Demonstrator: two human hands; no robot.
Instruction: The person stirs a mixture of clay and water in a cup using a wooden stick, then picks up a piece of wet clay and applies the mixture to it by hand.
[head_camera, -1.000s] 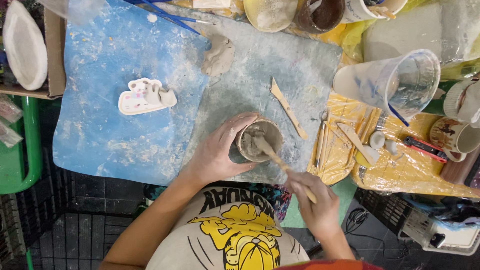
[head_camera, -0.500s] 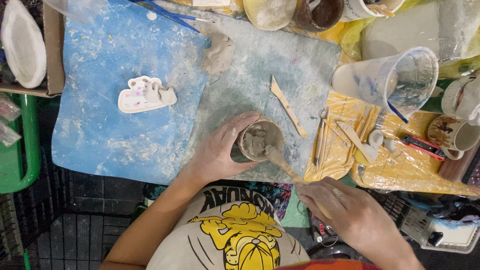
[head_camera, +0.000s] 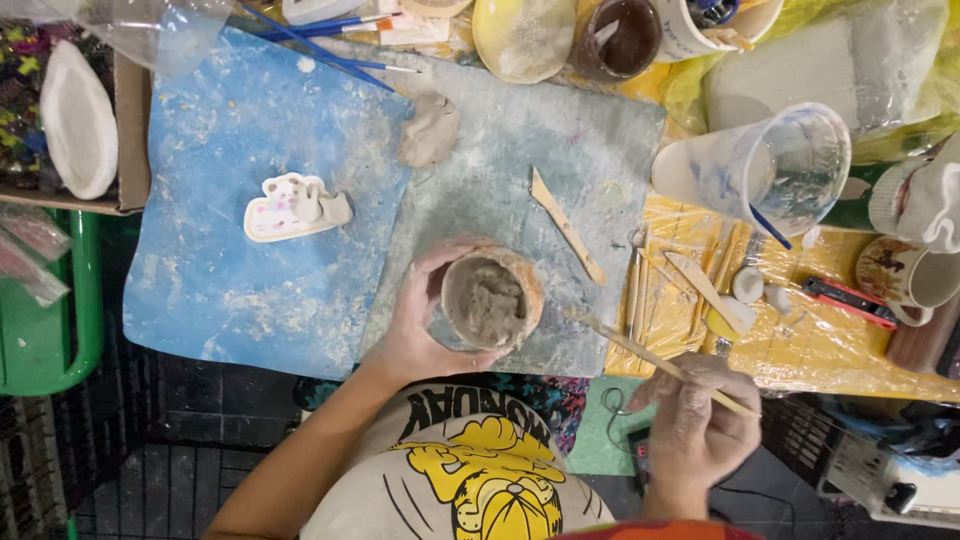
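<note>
Left hand (head_camera: 420, 320): fingers wrapped round the small clay cup (head_camera: 493, 300), thumb on the near wall, fingertips over the far rim. Clamped on it. Cup upright, wet grey clay inside, sitting on the grey mat (head_camera: 520, 170) near its front edge, close to the front edge of the tabletop.

Right hand (head_camera: 695, 425): fingers pinched together on a thin wooden brush (head_camera: 660, 362), held off the front edge of the tabletop. Brush runs up-left, tip near the cup's right side; can't tell if it touches.

Outward:
- wooden modelling knife (head_camera: 567, 225) flat on the grey mat, just beyond and right of the cup
- lump of grey clay (head_camera: 430, 130) near the mat's back-left corner
- blue mat (head_camera: 250, 200) left of the grey one, overlapping edges; small white figurine piece (head_camera: 293, 207) lying mid-mat
- yellow plastic sheet (head_camera: 830, 340) on the right side, with wooden tools (head_camera: 712, 292) and a red-handled tool (head_camera: 850, 301) on it
- clear plastic cup (head_camera: 770, 170) on its side toward the back right, blue brush in it
- yellow bowl (head_camera: 525, 35) and brown jar (head_camera: 620, 35) along the back edge
- white oval dish (head_camera: 78, 118) at the left edge
</note>
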